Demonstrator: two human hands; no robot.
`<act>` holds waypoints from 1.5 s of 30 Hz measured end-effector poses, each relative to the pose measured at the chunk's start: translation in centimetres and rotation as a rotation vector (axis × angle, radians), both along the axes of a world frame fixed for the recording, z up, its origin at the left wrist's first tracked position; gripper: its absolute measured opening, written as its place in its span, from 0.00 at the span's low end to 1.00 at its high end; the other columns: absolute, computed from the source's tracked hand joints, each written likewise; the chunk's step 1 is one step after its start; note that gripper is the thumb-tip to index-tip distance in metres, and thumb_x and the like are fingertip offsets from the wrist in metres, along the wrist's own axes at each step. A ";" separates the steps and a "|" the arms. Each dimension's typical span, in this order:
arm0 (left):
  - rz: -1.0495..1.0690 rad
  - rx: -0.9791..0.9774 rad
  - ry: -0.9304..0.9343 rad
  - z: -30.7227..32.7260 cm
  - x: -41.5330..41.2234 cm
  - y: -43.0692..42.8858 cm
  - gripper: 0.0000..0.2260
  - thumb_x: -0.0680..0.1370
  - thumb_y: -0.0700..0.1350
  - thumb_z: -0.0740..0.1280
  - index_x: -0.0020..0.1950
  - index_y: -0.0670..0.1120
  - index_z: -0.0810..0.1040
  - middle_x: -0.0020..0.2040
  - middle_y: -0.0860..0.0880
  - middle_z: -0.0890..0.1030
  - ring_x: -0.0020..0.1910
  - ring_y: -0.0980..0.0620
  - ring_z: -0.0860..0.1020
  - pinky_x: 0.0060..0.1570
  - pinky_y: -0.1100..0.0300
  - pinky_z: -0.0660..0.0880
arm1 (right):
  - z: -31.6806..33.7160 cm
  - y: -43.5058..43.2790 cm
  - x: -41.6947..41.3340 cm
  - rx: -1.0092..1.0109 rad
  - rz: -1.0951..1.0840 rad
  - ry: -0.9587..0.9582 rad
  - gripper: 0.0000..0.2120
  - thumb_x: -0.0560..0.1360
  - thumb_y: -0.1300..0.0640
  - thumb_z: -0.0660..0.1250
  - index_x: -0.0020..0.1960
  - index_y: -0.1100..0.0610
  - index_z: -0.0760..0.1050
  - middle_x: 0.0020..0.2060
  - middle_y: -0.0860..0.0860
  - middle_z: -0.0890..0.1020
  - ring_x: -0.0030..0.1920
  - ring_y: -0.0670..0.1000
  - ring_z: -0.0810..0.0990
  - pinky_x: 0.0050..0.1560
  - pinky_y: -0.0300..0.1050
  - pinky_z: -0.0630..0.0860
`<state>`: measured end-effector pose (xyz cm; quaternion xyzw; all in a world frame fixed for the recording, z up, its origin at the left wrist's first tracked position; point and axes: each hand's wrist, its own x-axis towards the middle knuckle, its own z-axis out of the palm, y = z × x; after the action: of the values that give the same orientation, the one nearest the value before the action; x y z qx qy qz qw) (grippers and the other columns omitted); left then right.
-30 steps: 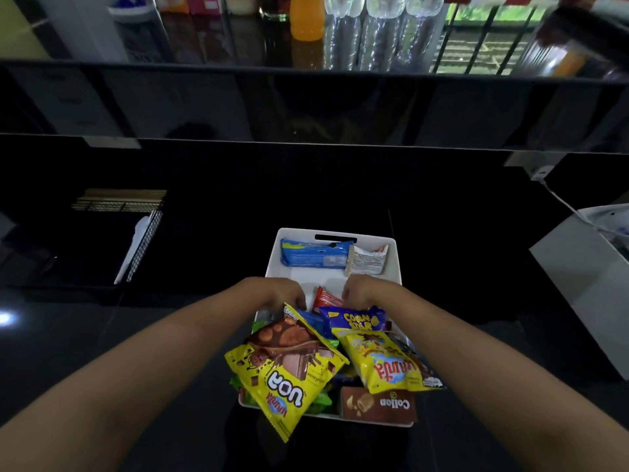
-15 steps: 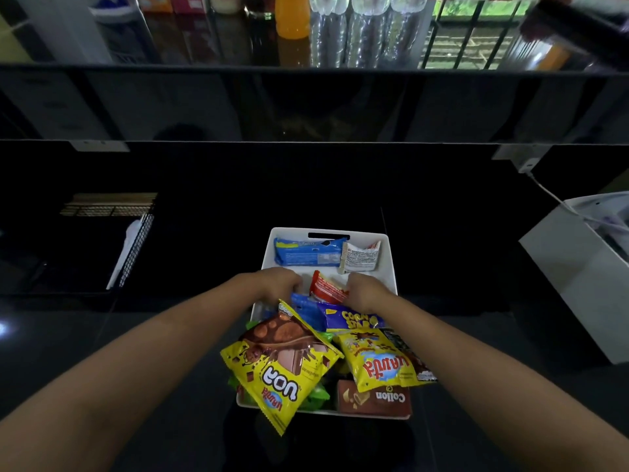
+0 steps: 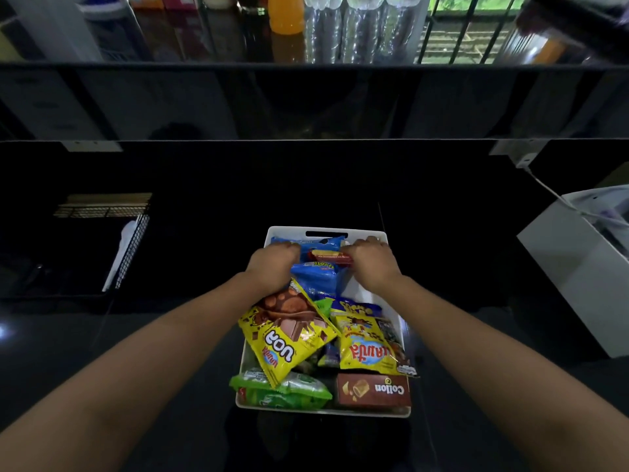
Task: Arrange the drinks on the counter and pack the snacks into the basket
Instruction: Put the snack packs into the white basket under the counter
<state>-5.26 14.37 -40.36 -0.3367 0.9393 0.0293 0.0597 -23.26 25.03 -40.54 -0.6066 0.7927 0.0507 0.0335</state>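
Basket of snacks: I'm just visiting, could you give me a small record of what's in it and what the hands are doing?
basket: white, on dark counter
near end: brown Collon box, green packet
middle: yellow bags
far end: blue packet, red packet
right hand: grips the red packet's end
left hand: at the blue packet's left end; grip unclear
drinks: orange bottle, clear bottles on upper counter

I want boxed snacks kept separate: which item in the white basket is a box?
The brown Collon cardboard box, near right corner; everything else is soft-wrapped.
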 end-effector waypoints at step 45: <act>-0.136 -0.263 -0.194 -1.3 0.0 -1.3 0.28 0.75 0.52 0.67 0.73 0.47 0.62 0.67 0.45 0.71 0.68 0.44 0.67 0.63 0.52 0.66 | -2.4 0.8 -0.9 0.016 0.046 0.052 0.23 0.74 0.64 0.65 0.68 0.53 0.71 0.63 0.54 0.77 0.63 0.58 0.74 0.61 0.51 0.71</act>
<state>-5.26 13.03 -41.65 -0.2786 0.9454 -0.1305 0.1072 -24.20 25.78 -42.95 -0.6226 0.7789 0.0738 0.0165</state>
